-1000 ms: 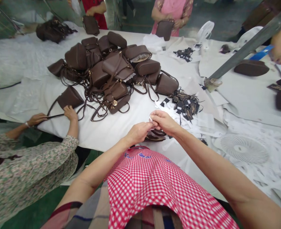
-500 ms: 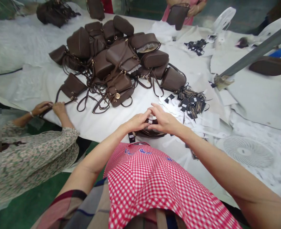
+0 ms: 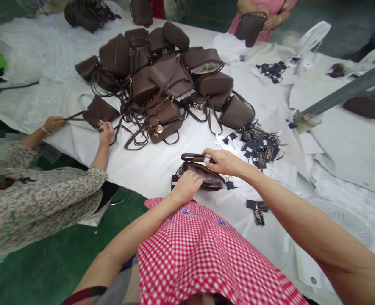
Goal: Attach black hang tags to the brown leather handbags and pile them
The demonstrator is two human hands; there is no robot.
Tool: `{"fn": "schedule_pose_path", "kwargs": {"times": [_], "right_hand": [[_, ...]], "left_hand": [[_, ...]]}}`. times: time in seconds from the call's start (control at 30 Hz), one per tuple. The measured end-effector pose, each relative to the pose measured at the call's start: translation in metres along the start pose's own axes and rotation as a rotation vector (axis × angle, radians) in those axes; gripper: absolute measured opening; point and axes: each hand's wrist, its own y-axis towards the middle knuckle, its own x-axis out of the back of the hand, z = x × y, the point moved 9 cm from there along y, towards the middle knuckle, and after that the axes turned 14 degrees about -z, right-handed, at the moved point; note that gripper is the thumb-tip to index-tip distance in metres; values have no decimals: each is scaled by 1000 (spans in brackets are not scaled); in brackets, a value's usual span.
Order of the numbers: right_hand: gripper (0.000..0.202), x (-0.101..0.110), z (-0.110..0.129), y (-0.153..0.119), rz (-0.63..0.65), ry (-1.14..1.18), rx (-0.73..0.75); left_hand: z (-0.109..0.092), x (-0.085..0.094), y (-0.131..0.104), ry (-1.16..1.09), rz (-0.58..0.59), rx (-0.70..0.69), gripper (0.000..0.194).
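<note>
Right hand (image 3: 223, 163) is grasping the carrying strap (image 3: 192, 157) of a small brown bag (image 3: 217, 182), close to its white wrapping (image 3: 207, 159), while the left hand (image 3: 189, 185) rests on the near rim of this bag with the fingers bent toward the opening. Whether these left fingers pinch something, I cannot tell. Half a second before, both hands were meeting above the strap; now they are separated, and the mouth of the bag is showing, with a pale lining or filling inside. In my judgement, attention has passed from the strap to the opening, and the wrapping work at that place looks finished. The bag is at the near edge of the bench (image 3: 136, 169), just before the checked apron (image 3: 181, 237), with a black tag (image 3: 174, 181) beside its left end. Toward the right side of the bench lies a heap of tags (image 3: 260, 146); farther back, toward the far edge, brown bags (image 3: 162, 80) are piled.
</note>
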Motion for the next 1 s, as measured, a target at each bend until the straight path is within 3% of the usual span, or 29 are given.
{"fn": "schedule_pose_path", "kwargs": {"times": [0.17,0.3,0.43,0.53,0.67,0.83,0.93,1.0], "right_hand": [[47,1,-14,4,-85,50,-12],[48,5,-19,3,-99,89,-68],[38,-4,-18,-5,69,174,-136],[26,-19,-8,-17,218,284,-156],[27,-45,4,-34,338,580,-212],[20,-62,-31,-39,256,539,-327],[16,-59,-52,-36,164,496,-379],[18,-54,-53,-35,126,549,-388]], "left_hand": [[-1,-3,-10,54,-42,4,22],[-8,-1,-3,94,-48,-38,25],[-9,-5,14,116,-56,-73,24],[-5,-22,24,80,-33,-95,25],[1,-48,25,31,38,-87,21],[-4,-43,16,43,71,-119,26],[-6,-40,16,55,116,-130,25],[-7,-41,20,50,126,-125,24]]}}
